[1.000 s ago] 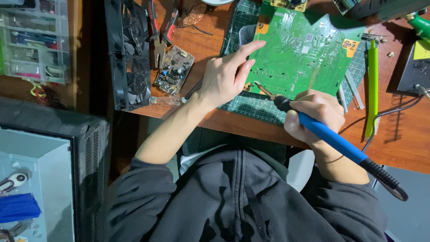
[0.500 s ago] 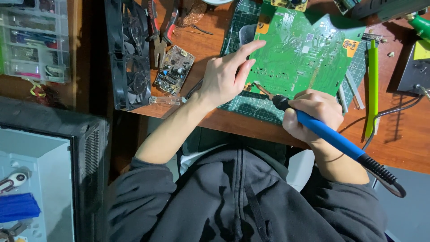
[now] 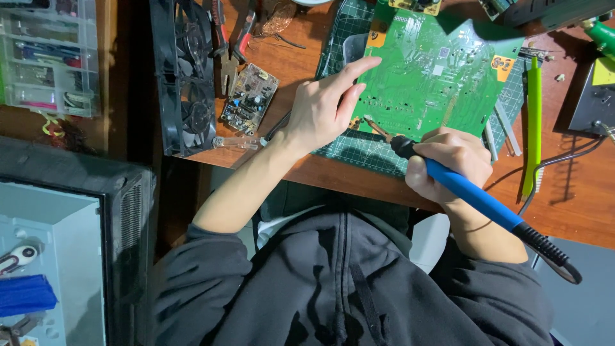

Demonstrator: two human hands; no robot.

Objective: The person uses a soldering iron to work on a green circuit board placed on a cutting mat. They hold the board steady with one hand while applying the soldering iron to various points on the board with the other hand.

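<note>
Pinning green circuit board (image 3: 435, 70) under left hand (image 3: 323, 109) fingertips (image 3: 371, 62).

Wooden desk (image 3: 301, 61), reddish-brown top. Directly on it: dark green cutting mat (image 3: 359, 144), small brown circuit board (image 3: 250, 98), black twin-fan unit (image 3: 186, 77), pliers (image 3: 234, 45), possibly red-handled.

Blue-handled soldering iron (image 3: 477, 198), tip at green circuit board (image 3: 435, 70) edge.

This was an electronics repair bench. A cutting mat (image 3: 359, 150) lay on the wooden desk (image 3: 576, 192). Left of the mat sat pliers (image 3: 227, 38), a fan (image 3: 186, 77) and a parts box (image 3: 48, 57).
</note>
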